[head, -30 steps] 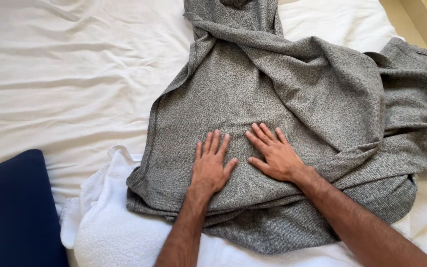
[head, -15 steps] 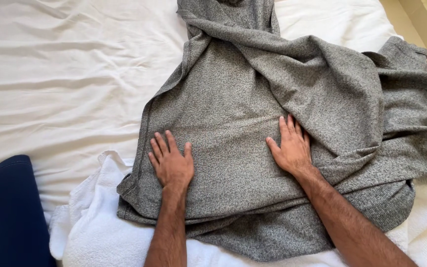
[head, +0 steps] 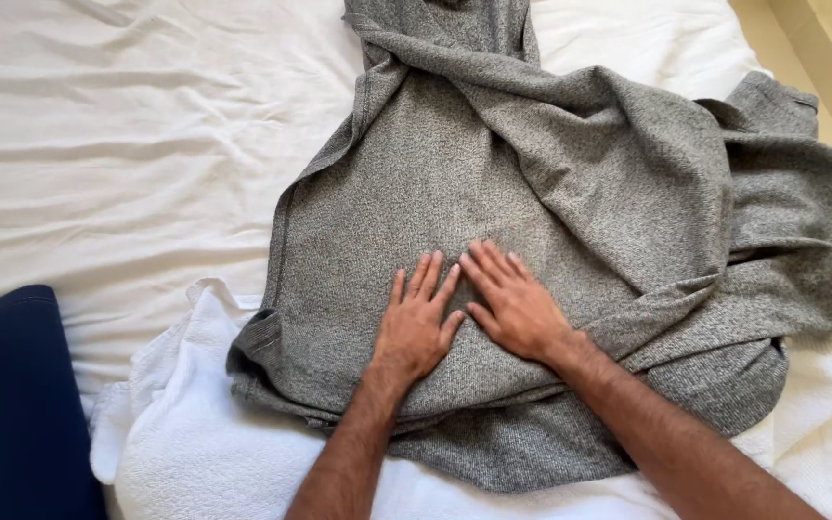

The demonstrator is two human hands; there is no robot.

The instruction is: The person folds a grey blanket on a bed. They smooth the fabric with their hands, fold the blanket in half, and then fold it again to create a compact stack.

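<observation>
White bed sheet (head: pixel 127 144), grey sweater (head: pixel 532 193) lengthwise top-to-bottom.

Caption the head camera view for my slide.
Both hands, left hand and right hand, pressed flat on a grey knit garment on a white bed sheet.

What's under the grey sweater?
A white towel pokes out under the grey sweater, on the white sheet. Both hands, left and right, lie flat on top; anything else beneath is covered.

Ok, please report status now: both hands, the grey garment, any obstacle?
Left hand and right hand flat, side by side on grey garment. Garment rumpled, partly over white towel. Nothing on top.
</observation>
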